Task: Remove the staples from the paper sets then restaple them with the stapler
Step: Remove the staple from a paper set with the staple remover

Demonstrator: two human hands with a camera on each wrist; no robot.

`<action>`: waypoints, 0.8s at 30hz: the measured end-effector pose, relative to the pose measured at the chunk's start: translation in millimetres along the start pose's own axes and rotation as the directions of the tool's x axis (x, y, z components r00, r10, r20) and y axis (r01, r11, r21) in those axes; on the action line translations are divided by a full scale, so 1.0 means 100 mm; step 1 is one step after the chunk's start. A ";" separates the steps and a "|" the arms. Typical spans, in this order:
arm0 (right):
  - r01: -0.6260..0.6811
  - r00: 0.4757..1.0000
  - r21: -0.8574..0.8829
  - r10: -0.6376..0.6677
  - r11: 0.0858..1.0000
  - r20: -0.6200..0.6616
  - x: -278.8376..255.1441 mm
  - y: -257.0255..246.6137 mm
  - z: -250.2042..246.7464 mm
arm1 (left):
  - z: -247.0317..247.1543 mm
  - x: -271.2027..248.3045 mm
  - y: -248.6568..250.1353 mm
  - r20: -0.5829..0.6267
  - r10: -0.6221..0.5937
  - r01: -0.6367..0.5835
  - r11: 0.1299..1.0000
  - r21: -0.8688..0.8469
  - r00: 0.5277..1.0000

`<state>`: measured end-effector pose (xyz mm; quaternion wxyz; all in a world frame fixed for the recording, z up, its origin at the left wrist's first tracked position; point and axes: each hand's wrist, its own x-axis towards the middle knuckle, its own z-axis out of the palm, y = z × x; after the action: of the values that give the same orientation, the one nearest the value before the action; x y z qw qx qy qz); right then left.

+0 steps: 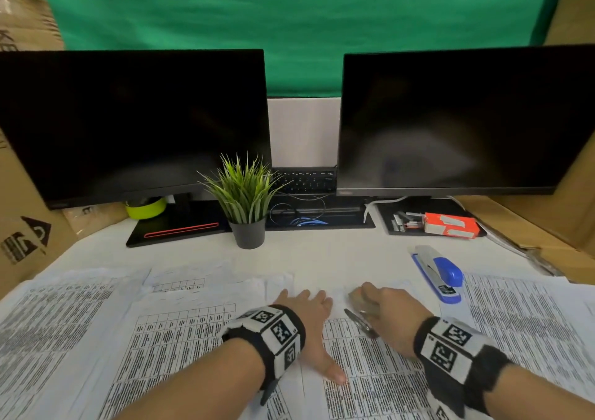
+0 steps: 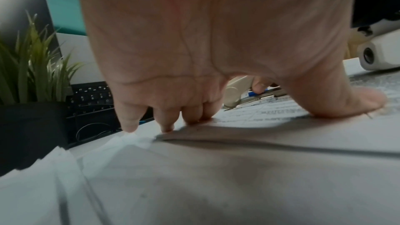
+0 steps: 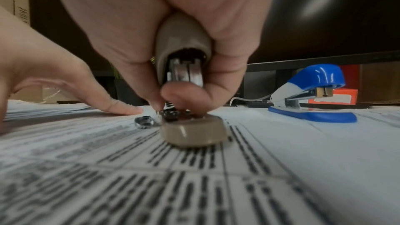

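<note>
A printed paper set [image 1: 370, 374] lies on the desk in front of me. My left hand [image 1: 309, 320] lies flat on it, fingers spread, thumb [image 2: 346, 98] pressing the sheet. My right hand [image 1: 389, 316] grips a beige staple remover [image 3: 184, 54], its lower beige handle [image 3: 193, 133] resting on the paper and its metal claws [image 1: 360, 321] down at the sheet. A blue and white stapler [image 1: 439, 273] stands on the desk just right of that hand. The staple itself is hidden.
More printed sheets [image 1: 64, 316] cover the desk on the left and right [image 1: 528, 316]. A potted plant [image 1: 246, 200] stands behind, between two dark monitors [image 1: 135, 123]. An orange staple box [image 1: 450, 225] sits at the back right.
</note>
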<state>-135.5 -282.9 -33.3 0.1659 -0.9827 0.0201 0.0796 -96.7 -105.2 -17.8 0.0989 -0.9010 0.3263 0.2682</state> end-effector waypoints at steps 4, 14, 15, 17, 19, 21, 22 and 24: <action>-0.055 0.998 0.030 0.056 0.998 -0.034 -0.01 -0.12 0.04 | -0.01 -0.01 0.03 -0.004 0.011 -0.011 1.000 0.029 1.000; -0.193 0.971 0.070 0.201 0.979 -0.133 0.30 -0.29 -0.15 | -0.01 -0.01 0.06 -0.020 -0.013 0.013 0.999 0.029 1.000; -0.196 0.969 0.083 0.206 0.977 -0.138 0.31 -0.23 -0.19 | -0.01 0.00 0.06 -0.023 -0.009 0.009 1.000 0.024 1.000; -0.186 0.975 0.034 0.189 0.982 -0.119 0.27 -0.10 -0.25 | -0.02 0.03 0.05 -0.012 0.000 0.000 1.000 0.013 1.000; -0.149 0.987 -0.045 0.146 0.988 -0.065 0.18 0.00 -0.25 | -0.03 0.06 0.05 0.010 0.002 -0.002 1.000 0.025 1.000; -0.110 0.994 -0.068 0.109 0.992 -0.004 0.09 0.04 -0.20 | -0.06 0.07 0.07 0.018 0.001 -0.002 0.999 0.053 1.000; -0.097 0.995 -0.079 0.098 0.992 0.009 0.07 0.03 -0.17 | -0.07 0.06 0.08 0.018 0.001 -0.003 0.998 0.064 1.000; -0.087 0.996 -0.093 0.088 0.992 0.002 0.09 -0.01 -0.12 | -0.08 0.06 0.10 0.019 0.002 -0.004 0.997 0.076 1.000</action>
<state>-124.9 -285.8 -22.7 0.1165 -0.9873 0.0591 0.0905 -95.6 -118.5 -14.1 0.1356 -0.8935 0.3366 0.2645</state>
